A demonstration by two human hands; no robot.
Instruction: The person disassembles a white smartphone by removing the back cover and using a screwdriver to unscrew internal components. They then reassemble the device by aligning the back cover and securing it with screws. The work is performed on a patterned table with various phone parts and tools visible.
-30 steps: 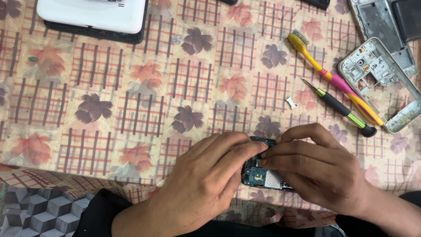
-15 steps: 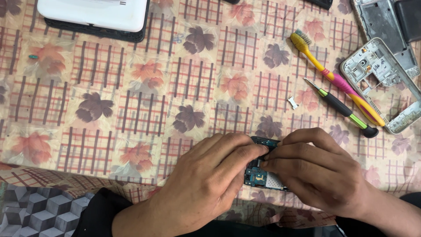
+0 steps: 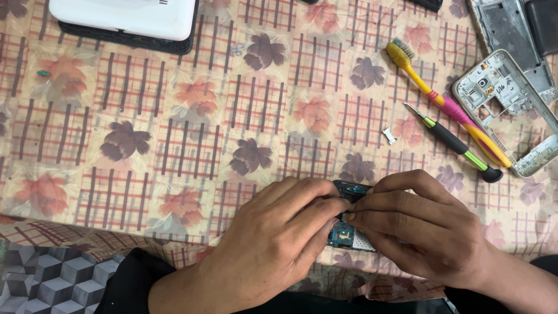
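pinching a small blue-green circuit board [image 3: 349,232] from both sides, left hand [image 3: 273,244] and right hand [image 3: 424,232] steady it just above the surface [image 3: 174,145]; beyond lie a screwdriver [image 3: 453,142], brush [image 3: 447,104] and phone frame [image 3: 511,110], set aside within reach.

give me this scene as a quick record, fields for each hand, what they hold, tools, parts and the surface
left hand: fingers pinch the circuit board from the left
right hand: fingers grip the same board from the right
held item: small blue-green circuit board, mostly hidden by both hands
tools: toothbrush and screwdriver, lying side by side, untouched
parts: grey phone frame at right; small metal piece; white device at top left
surface: floral checked tablecloth
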